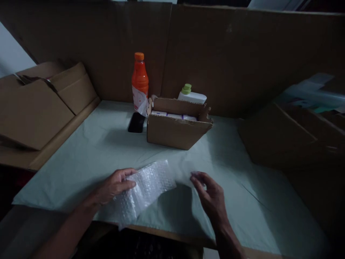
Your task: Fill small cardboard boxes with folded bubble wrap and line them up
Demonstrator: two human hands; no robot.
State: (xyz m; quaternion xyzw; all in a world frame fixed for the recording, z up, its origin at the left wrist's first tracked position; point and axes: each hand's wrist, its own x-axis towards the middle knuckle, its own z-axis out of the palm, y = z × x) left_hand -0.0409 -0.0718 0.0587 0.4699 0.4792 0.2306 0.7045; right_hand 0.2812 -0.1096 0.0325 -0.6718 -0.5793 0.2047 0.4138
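Ok so the left hand point(117, 186) has the one bubble-wrap sheet point(152, 183) pinched by the table point(234, 216)'s near edge, stretching rightward, long axis slanting toward the far-right corner. The right hand point(212, 196)'s further off, fingers curled, can't tell on what. Also one open carton point(172, 135), one orange bottle point(140, 77), one white bottle point(194, 97), one phone point(136, 123).
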